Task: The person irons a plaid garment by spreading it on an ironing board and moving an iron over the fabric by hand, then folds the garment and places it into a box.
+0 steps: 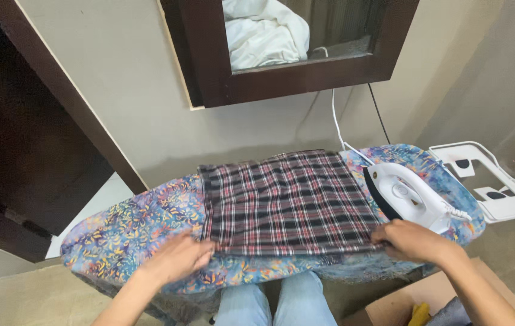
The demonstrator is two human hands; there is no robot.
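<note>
The plaid cloth (284, 202) lies flat mid-frame on the ironing board (130, 232). The left hand (176, 258) and right hand (411, 240) pinch its near corners; a tug could knock over the white iron (411, 196) just beside the right hand.

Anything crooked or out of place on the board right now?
The white iron lies tipped on its side on the ironing board, beside the plaid cloth, not on the white rest. The left hand and right hand grip the cloth's near edge.
</note>
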